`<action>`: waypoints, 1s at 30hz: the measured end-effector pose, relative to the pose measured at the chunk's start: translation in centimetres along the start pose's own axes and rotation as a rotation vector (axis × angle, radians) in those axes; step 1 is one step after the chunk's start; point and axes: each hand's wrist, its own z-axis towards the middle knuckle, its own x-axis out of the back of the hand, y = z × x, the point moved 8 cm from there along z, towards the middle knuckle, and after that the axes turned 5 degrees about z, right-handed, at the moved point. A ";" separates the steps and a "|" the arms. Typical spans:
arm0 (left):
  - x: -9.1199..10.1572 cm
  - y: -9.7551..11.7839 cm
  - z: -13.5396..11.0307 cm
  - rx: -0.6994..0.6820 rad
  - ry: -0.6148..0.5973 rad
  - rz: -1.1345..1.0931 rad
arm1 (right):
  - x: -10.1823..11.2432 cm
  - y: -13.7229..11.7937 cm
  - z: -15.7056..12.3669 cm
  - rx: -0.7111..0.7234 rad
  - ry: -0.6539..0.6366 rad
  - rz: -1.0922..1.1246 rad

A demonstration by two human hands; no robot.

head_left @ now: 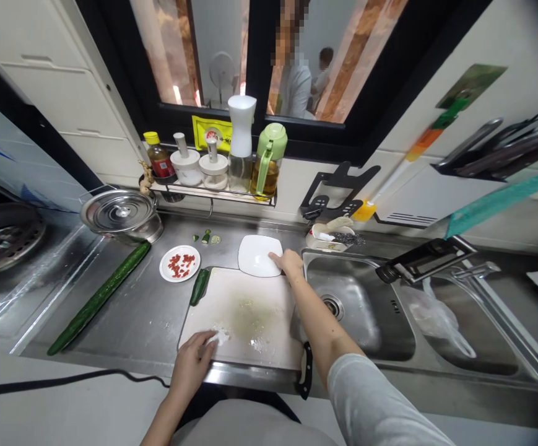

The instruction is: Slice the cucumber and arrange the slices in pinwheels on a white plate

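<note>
Fingers of our right hand (290, 262) pinch a white dish (254, 255) by its right rim, at the cutting board's (222, 296) far edge! Our left hand (194, 359) curls at the board's near left beside a white scrap (221, 336); gripped or not, we can't tell. Far left, we've a cucumber piece (199, 287); near right, a knife (305, 371).

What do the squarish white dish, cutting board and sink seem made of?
Squarish white dish: probably ceramic, glossy with reflections. Cutting board: likely pale plastic, smooth, no visible wood grain. Sink: grey satin metal, probably stainless steel, with soft highlights.
</note>
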 end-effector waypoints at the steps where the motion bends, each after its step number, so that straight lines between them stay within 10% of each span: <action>1: 0.1 -0.1 0.1 0.010 0.015 -0.008 | 0.6 -0.2 -0.9 0.056 0.036 -0.013; 15: -2.9 0.2 2.7 0.265 0.296 -0.284 | 2.4 17.8 -19.0 0.012 0.250 0.157; 22: -1.5 3.8 6.5 0.232 0.475 0.040 | -0.9 18.1 -21.7 0.011 0.139 0.122; 30: 2.0 -0.6 9.4 0.378 0.497 0.326 | -2.8 17.3 -21.9 -0.003 0.009 0.041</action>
